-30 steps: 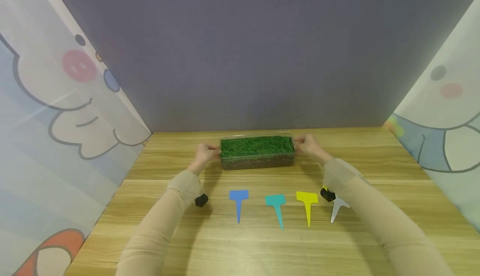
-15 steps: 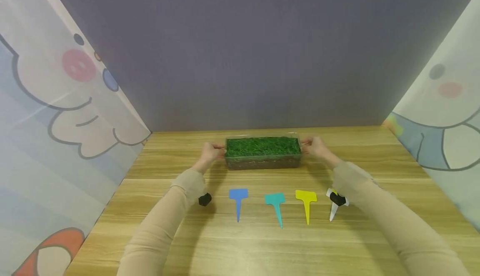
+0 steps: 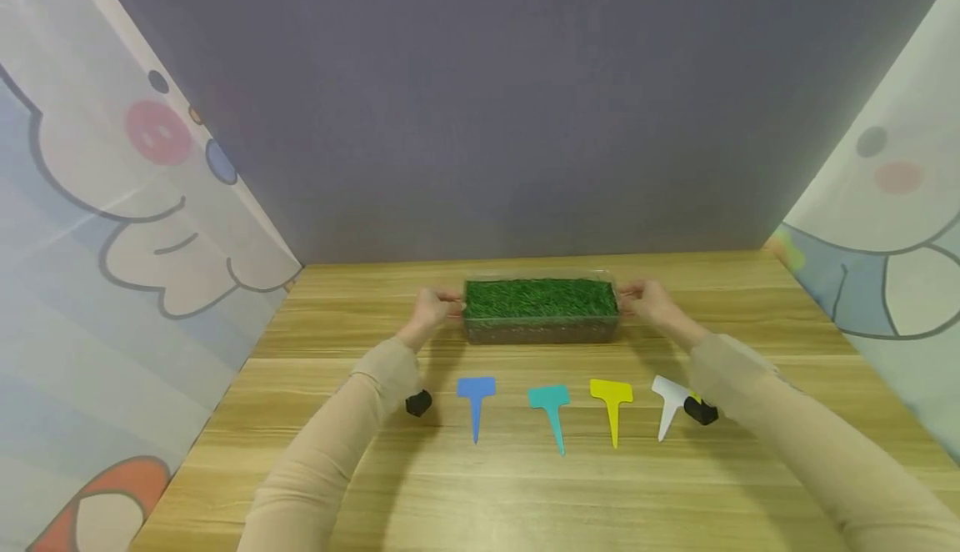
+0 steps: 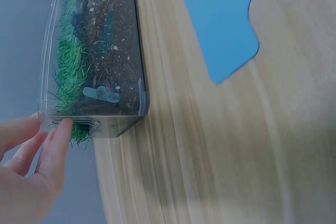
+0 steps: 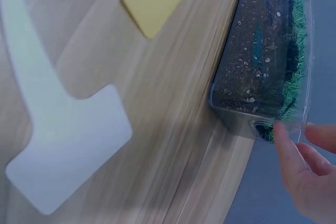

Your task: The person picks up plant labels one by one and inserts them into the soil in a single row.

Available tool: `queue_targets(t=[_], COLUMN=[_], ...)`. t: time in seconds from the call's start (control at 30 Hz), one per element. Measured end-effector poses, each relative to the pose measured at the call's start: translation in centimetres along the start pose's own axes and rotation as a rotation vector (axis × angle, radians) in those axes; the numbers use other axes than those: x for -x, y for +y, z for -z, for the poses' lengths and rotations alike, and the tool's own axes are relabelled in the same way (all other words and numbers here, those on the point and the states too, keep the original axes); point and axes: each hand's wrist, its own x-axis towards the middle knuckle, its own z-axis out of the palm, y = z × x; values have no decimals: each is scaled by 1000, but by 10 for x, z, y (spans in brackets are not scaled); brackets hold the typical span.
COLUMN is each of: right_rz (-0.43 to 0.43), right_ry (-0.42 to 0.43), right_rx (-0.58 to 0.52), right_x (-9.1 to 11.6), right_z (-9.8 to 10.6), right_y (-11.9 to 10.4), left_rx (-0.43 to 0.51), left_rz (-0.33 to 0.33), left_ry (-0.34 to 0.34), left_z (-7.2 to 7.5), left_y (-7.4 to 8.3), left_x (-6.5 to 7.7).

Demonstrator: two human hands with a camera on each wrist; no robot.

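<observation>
A clear plastic box (image 3: 542, 331) of dark soil topped with green artificial grass (image 3: 540, 298) sits toward the back of the wooden table. My left hand (image 3: 433, 308) grips its left end, thumb and fingertips at the rim in the left wrist view. At the opposite end, my right hand (image 3: 651, 302) pinches the rim the same way. In front of the box lie T-shaped plant labels in a row: blue (image 3: 476, 389), teal (image 3: 551, 399), yellow (image 3: 612, 393) and white (image 3: 670, 393). A further yellow piece shows beside the white label, mostly hidden by the right wrist.
A dark grey panel (image 3: 480, 102) rises behind the table (image 3: 517, 502). Cartoon-printed sheets stand at the left (image 3: 82, 302) and right (image 3: 900, 227). Small black wrist-worn blocks hang under both sleeves, the right one close by the white label.
The box has slid to the right along the table with both hands on its ends. The right sleeve has shifted right, uncovering more of the white label.
</observation>
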Motion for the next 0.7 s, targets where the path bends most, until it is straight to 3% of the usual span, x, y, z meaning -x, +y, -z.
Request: queue_targets(t=[0.1,0.23,0.7], right_rz=[-23,-40,-43], right_ry=[-5,-14,31], right_rx=[34,39,38], right_x=[15,21,22], right_z=[0,3,-1], right_y=[-18,-22,-25], left_rx=[25,70,120], left_rz=[6,7,45], left_ry=[-1,-11,-40], left_z=[-3,-6,-2], left_y=[-1,-2,-3], left_x=[1,1,-2])
